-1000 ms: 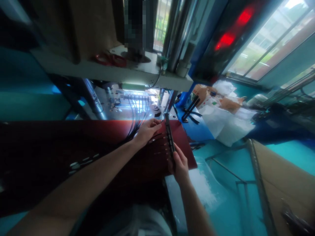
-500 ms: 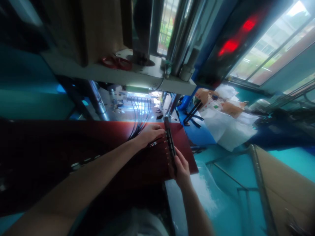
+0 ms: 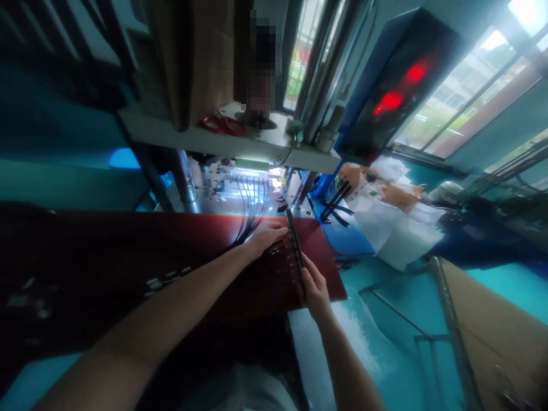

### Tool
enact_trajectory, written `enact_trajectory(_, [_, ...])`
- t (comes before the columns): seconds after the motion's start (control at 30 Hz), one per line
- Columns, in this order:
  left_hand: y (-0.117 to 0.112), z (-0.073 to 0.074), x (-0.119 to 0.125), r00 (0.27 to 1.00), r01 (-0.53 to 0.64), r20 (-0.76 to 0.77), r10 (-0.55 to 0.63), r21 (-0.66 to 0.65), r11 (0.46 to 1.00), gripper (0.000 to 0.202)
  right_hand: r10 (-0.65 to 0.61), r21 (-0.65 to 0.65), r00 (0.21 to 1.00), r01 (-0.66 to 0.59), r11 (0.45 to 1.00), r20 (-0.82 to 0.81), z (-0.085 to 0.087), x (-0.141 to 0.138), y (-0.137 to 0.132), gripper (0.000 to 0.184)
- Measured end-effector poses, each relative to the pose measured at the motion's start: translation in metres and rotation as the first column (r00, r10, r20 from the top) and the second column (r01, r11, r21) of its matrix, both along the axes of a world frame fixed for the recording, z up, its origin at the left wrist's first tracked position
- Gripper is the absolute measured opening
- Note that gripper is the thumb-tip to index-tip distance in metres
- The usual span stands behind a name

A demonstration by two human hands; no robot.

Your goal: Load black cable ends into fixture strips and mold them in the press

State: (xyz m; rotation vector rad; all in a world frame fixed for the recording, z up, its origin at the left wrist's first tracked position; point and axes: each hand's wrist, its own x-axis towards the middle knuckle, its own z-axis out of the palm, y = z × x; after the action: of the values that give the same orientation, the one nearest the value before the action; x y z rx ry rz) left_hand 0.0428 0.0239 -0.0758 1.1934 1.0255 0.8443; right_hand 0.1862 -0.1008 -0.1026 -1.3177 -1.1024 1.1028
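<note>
Over the right end of a red-brown tabletop [image 3: 319,234] I hold a long, narrow black bar [image 3: 293,235] with a row of slots or small pieces along it. My right hand [image 3: 315,285] is closed around its near end. My left hand [image 3: 266,235] has its fingers pinched together at the bar's left side, near the far end; what is between the fingertips is too small to tell. Several small metallic pieces [image 3: 277,249] show just below that hand, beside the bar. A bundle of dark cables [image 3: 245,228] runs from the machine down behind my left forearm.
Ahead stands a machine with a brightly lit lower bed [image 3: 252,188] between metal columns [image 3: 186,180]. Red-handled scissors [image 3: 223,125] lie on its upper plate. White bags [image 3: 387,222] are at right, a cardboard sheet [image 3: 492,319] lower right. Blurred pieces [image 3: 165,281] lie on the tabletop.
The camera view has shifted slightly, so the machine appears further right. Both hands stay at the bar, with little visible movement against it.
</note>
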Motion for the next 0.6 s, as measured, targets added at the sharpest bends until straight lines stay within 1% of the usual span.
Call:
enact_trajectory(0.07, [-0.001,0.003,-0.001,0.999,0.029,-0.013,-0.029,-0.013,1.0,0.027,-0.022,-0.041,0.998,0.02,0.999,-0.053,-0.001,0.0,-0.002,0.052])
enact_trajectory(0.13, [0.0,0.006,-0.005,0.995,0.021,-0.094,-0.018,0.031,0.999,0.034,-0.042,-0.071,0.994,0.035,0.997,-0.098,-0.001,-0.001,-0.002,0.055])
enact_trajectory(0.2, [0.004,0.01,-0.012,0.986,-0.016,-0.163,0.033,0.103,0.995,0.035,-0.065,-0.1,0.989,0.051,0.994,-0.135,0.0,-0.002,0.0,0.058])
enact_trajectory(0.27, [0.011,0.012,-0.026,0.973,-0.063,-0.206,0.102,0.188,0.98,0.027,-0.075,-0.136,0.985,0.054,0.989,-0.156,0.002,-0.003,0.003,0.06])
enact_trajectory(0.33, [0.019,0.011,-0.043,0.935,-0.118,-0.289,0.205,0.292,0.949,0.019,-0.042,-0.177,0.988,0.015,0.984,-0.146,0.004,-0.003,0.009,0.06])
enact_trajectory(0.4, [0.028,0.008,-0.06,0.859,-0.19,-0.386,0.336,0.369,0.91,0.016,0.028,-0.195,0.998,-0.039,0.98,-0.06,0.006,0.0,0.014,0.059])
enact_trajectory(0.43, [0.032,0.005,-0.067,0.815,-0.228,-0.426,0.394,0.39,0.892,0.019,0.065,-0.202,0.997,-0.058,0.978,0.029,0.007,0.002,0.017,0.056])
enact_trajectory(0.47, [0.036,0.001,-0.073,0.778,-0.263,-0.455,0.434,0.391,0.882,0.024,0.105,-0.214,0.982,-0.07,0.974,0.157,0.009,0.004,0.02,0.051])
enact_trajectory(0.5, [0.039,-0.004,-0.078,0.756,-0.294,-0.471,0.455,0.376,0.878,0.031,0.148,-0.232,0.934,-0.073,0.97,0.326,0.012,0.005,0.022,0.045])
enact_trajectory(0.53, [0.042,-0.008,-0.081,0.748,-0.315,-0.476,0.462,0.357,0.879,0.037,0.197,-0.257,0.835,-0.07,0.964,0.513,0.016,0.007,0.025,0.038])
enact_trajectory(0.57, [0.045,-0.013,-0.083,0.753,-0.327,-0.473,0.457,0.333,0.884,0.042,0.252,-0.289,0.688,-0.063,0.955,0.681,0.019,0.007,0.027,0.031])
enact_trajectory(0.6, [0.048,-0.017,-0.083,0.768,-0.334,-0.46,0.445,0.304,0.892,0.044,0.3,-0.319,0.515,-0.054,0.946,0.803,0.023,0.007,0.028,0.026])
